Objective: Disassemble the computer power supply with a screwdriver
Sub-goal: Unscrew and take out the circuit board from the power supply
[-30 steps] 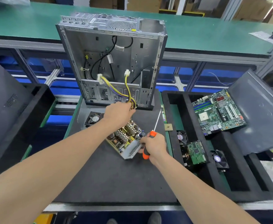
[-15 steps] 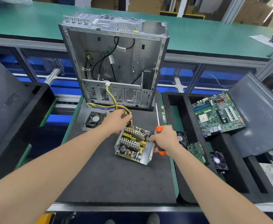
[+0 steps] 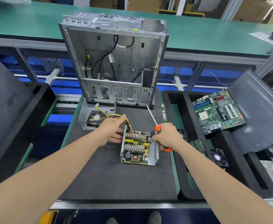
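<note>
Black foam tray sits far left. On the dark mat, a metal cover holding a fan lies beside the yellow wires, which the left hand touches with straight fingers. The opened power supply (circuit board bared) lies mid-mat, before the gutted case. The right hand grips the orange screwdriver at the supply's right wall; a motherboard lies farther right.

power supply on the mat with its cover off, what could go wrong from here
1. The right hand grips the screwdriver while its fingers touch the open power supply; the shaft points toward the computer case and could knock it.
2. The yellow wires by the left hand trail over the fan cover; shifting the supply may snag them.
3. Bare fingers are close to exposed capacitors and sheet-metal edges: possible shock or cuts.
</note>
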Motion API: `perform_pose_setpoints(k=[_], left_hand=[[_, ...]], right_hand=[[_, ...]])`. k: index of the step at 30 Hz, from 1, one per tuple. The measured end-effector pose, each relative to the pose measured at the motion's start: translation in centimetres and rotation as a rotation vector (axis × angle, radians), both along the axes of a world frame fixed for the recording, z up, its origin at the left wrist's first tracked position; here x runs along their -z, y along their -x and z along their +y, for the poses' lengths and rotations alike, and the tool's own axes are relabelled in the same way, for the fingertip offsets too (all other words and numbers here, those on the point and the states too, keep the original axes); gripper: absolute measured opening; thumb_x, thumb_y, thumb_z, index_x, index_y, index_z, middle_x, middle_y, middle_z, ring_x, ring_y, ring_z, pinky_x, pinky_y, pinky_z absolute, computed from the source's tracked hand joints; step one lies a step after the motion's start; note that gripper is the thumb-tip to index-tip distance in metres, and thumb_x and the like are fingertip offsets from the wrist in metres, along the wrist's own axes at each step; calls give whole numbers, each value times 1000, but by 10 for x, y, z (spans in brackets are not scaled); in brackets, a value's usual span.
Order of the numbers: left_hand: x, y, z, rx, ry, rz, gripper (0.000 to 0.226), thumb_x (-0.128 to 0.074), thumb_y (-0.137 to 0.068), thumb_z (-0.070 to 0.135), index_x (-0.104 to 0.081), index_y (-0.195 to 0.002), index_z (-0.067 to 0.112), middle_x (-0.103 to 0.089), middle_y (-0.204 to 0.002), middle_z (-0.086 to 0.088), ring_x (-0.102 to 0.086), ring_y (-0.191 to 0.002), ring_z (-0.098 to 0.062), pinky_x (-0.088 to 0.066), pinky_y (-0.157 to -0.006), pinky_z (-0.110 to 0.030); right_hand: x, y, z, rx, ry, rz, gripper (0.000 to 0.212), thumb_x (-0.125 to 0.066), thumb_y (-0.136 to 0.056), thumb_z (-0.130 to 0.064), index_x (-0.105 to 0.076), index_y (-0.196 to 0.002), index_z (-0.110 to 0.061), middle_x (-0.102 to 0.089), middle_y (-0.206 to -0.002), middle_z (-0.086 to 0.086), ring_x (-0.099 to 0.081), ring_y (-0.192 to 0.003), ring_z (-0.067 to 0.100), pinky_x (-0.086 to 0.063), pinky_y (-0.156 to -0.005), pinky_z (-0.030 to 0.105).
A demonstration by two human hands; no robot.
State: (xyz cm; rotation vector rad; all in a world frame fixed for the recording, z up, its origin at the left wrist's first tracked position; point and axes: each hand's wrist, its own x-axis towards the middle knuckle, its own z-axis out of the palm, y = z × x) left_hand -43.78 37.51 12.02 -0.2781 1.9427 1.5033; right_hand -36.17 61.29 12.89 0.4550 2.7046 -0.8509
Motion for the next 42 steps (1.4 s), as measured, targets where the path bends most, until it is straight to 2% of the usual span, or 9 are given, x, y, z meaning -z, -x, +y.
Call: perform_pose_setpoints(k=[4,7,9,12,17,21,29,36,42], left_hand=[[1,-6,1,-69,-41,13,49,-66,-90,62,-60,-123,25,-76,-111,-10,-79,-82,-27,-65,-77,-44],[2,-12,1,-106,-37,108,33,-65,-96,52,-68,-108,21,-77,-106,-7,-78,-81,-25,-65,-77,-46],[1,-19,0,-62,129,285,31,-58,-99,50,-73,-88,24,-78,-88,0,-77,-73,-21,-66,-71,-44],[0,-29,-3,75,615,812,44,-47,-91,48,-56,-60,17,-62,-54,4,-64,-58,-20,-58,-60,-35],[7,-62,0,90,523,1026,15,-58,-83,42,-46,-85,34,-57,-77,15,-54,-72,-5,-41,-56,-30],[41,-83,-7,182,532,1200,34,-67,-78,34,-53,-107,25,-47,-110,7,-50,-103,-18,-41,-83,-35],[66,-103,6,89,457,1072,68,-78,-75,24,-41,-132,19,-34,-144,-11,-36,-131,-33,-36,-102,-48],[89,-139,21,-134,371,877,102,-84,-72,21,-20,-152,17,-28,-146,0,-37,-136,-28,-30,-111,-42],[102,-166,52,-291,458,754,122,-88,-69,42,-7,-157,21,-30,-153,-9,-34,-143,-29,-25,-119,-48]], right_hand=[[-5,1,-2,-5,-97,-12,38,-72,-84,-20,-43,-60,-16,-45,-53,1,-45,-39,14,-36,-38,20],[-15,2,-4,6,-147,-12,31,-66,-94,-26,-53,-70,-11,-64,-65,11,-65,-41,24,-55,-44,27],[-22,1,-4,11,-157,-17,32,-61,-97,-32,-58,-78,-7,-71,-66,16,-70,-45,28,-64,-55,36],[-30,0,-4,29,-98,-2,29,-60,-96,-33,-60,-92,-5,-70,-73,17,-66,-42,25,-59,-46,31],[-41,-3,-7,20,117,-55,25,-61,-87,-31,-45,-103,-20,-66,-72,8,-55,-38,16,-42,-37,23],[-44,-9,-16,-102,184,9,21,-63,-90,-26,-51,-107,-21,-71,-87,4,-61,-47,11,-46,-43,27],[-37,-25,-23,-78,212,229,26,-76,-86,-14,-63,-105,-25,-63,-103,-14,-59,-68,-4,-44,-44,12],[-53,-44,-12,116,397,525,31,-86,-72,-37,-66,-93,-27,-76,-91,-5,-73,-67,17,-58,-59,34],[-74,-64,1,135,420,707,37,-86,-72,-42,-58,-96,-34,-71,-80,-6,-67,-66,20,-57,-60,35]])
